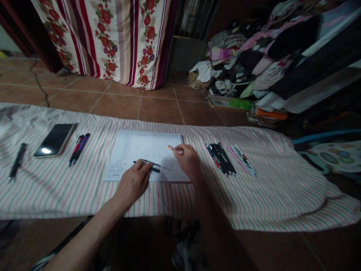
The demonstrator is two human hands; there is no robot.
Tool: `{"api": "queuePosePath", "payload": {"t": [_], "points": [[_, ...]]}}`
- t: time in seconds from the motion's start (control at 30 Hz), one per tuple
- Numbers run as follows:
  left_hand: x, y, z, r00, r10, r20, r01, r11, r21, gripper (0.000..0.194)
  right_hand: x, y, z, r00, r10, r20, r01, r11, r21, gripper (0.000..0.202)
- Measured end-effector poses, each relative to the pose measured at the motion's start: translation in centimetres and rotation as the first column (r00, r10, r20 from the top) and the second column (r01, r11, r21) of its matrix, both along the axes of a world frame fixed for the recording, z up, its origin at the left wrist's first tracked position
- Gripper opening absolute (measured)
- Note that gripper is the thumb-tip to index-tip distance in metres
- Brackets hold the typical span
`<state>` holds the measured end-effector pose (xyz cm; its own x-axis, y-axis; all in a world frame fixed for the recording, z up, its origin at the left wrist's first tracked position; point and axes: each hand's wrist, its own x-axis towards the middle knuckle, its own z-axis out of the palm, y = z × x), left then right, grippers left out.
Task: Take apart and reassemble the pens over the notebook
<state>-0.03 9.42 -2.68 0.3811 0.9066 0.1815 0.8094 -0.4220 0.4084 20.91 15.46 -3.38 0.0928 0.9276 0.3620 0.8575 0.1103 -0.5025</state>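
A spiral-bound notebook (146, 145) lies open on the striped cloth, its coil at the upper right. My left hand (135, 180) rests low on the page with fingers closed over dark pens (155, 170); their ends stick out on both sides, and the grip itself is partly hidden. Over the notebook's right side, my right hand (189, 160) pinches a slim pen with an orange end (170, 148), pointing up and left. Right of the notebook lies a bunch of black pens (222, 160), with several pale and pink pens (241, 160) beside it.
On the left of the striped cloth (270, 150) lie a phone (55, 139), a red pen (76, 148), a purple pen (81, 146) and a dark pen-like object (17, 162). A floral curtain (121, 41) hangs beyond. Piled clothes (254, 56) fill the back right.
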Motion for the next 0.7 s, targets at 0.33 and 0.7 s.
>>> {"api": "queuePosePath", "payload": {"t": [0.33,0.7], "points": [[0.4,0.3,0.4,0.999,0.026,-0.039,-0.027,0.999,-0.040,0.028,-2.4,-0.5,1.1,0.855,0.483,-0.188,-0.508,0.854,-0.114,0.006],[0.4,0.3,0.1,0.997,0.036,-0.062,-0.037,0.999,-0.018,0.027,-1.9,-0.8,1.4,0.831,0.541,-0.130,-0.557,0.801,-0.219,0.005]]}}
